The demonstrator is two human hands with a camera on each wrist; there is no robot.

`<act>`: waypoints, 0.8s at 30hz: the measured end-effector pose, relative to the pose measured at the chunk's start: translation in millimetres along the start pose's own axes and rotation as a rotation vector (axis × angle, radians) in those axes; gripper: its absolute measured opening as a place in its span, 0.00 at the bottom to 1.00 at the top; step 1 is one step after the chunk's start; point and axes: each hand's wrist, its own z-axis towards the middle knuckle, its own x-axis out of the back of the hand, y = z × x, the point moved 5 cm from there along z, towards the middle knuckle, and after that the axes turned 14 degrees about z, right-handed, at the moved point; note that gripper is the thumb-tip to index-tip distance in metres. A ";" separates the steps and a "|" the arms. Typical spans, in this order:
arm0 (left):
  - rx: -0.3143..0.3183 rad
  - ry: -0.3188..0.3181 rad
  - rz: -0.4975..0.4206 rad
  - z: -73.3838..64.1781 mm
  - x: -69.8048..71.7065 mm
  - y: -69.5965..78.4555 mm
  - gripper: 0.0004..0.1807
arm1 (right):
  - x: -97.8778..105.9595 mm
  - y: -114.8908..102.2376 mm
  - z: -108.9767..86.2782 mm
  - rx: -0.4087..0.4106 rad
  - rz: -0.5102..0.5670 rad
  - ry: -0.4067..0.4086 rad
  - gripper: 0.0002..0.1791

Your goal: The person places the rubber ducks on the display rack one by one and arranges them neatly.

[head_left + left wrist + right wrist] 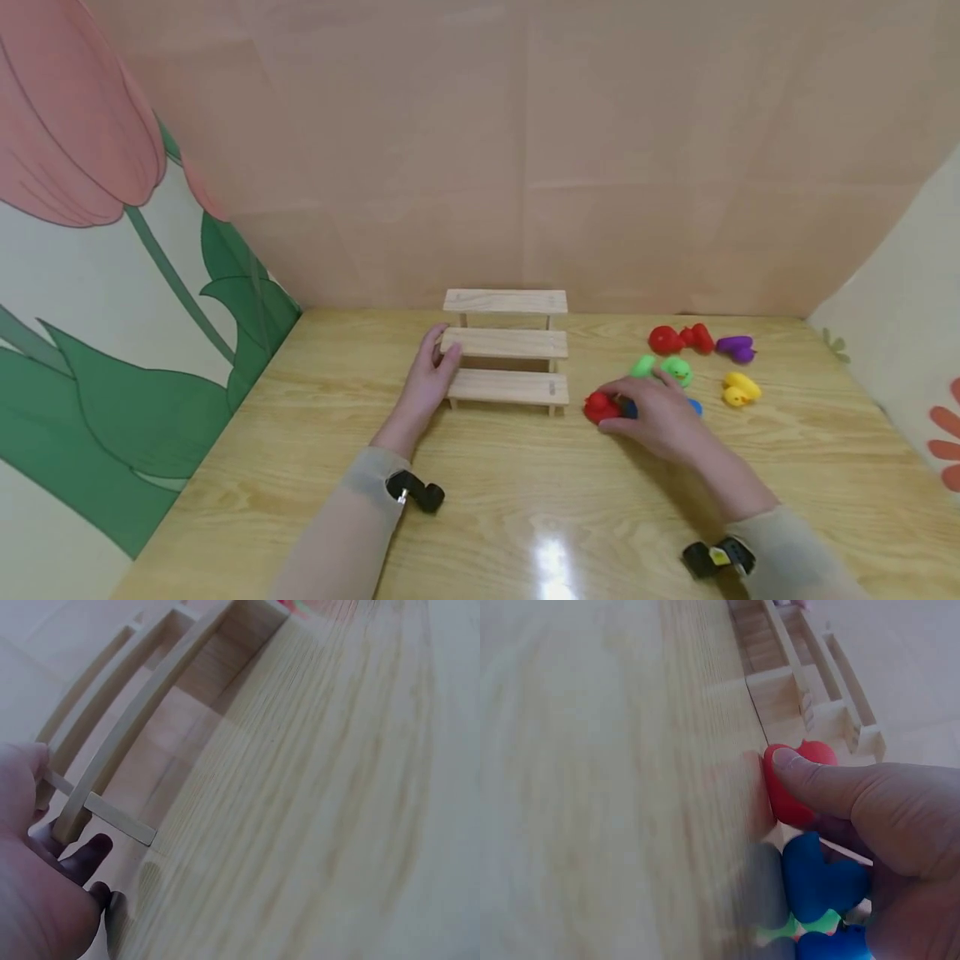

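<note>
A small three-tier wooden step shelf (510,343) stands at the back of the table. My left hand (431,375) holds its left end, thumb at the middle step and fingers round the side; in the left wrist view that hand (45,862) overlaps the step ends. To the right of the shelf, my right hand (656,412) pinches a red toy duck (600,407) low at the tabletop. In the right wrist view the thumb presses the red duck (791,791). Beside it, partly under the palm, are two blue toy ducks (817,881).
Behind the right hand lie green toy ducks (677,371), red ones (666,340), a purple one (737,348) and a yellow one (741,389). A pinkish sheet (525,167) hangs along the table's back edge. Flower-patterned panels (172,333) flank the wooden table (480,500).
</note>
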 end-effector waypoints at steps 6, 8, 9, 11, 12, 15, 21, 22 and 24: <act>0.017 0.010 -0.035 1.1 -2.4 -0.2 0.36 | 4.4 4.6 -2.3 0.032 0.018 -0.022 0.24; 0.011 0.012 -0.021 0.9 -3.1 1.4 0.35 | 5.1 5.1 -2.4 0.050 0.014 -0.016 0.24; 0.007 0.013 -0.016 0.6 -3.4 2.2 0.34 | 5.3 5.3 -2.5 0.058 0.012 -0.011 0.24; -0.002 0.010 -0.012 -0.7 -3.8 4.1 0.33 | 5.4 4.9 -2.8 0.064 0.009 -0.003 0.25; -0.005 0.008 -0.013 -1.4 -4.0 4.2 0.33 | 5.4 4.6 -3.0 0.062 0.010 0.000 0.25; -0.011 -0.001 -0.026 -4.9 -3.6 2.3 0.32 | 4.2 3.4 -2.8 0.037 0.019 0.002 0.25; -0.033 -0.031 -0.075 -12.9 -2.6 -2.4 0.33 | 2.5 0.4 0.7 -0.037 0.026 0.015 0.30; -0.041 -0.037 -0.081 -13.9 -2.5 -2.4 0.33 | 2.3 0.0 1.4 -0.046 0.024 0.020 0.31; -0.061 -0.046 -0.082 -13.8 -2.8 -3.4 0.34 | 1.7 -0.5 2.2 -0.064 0.014 0.029 0.32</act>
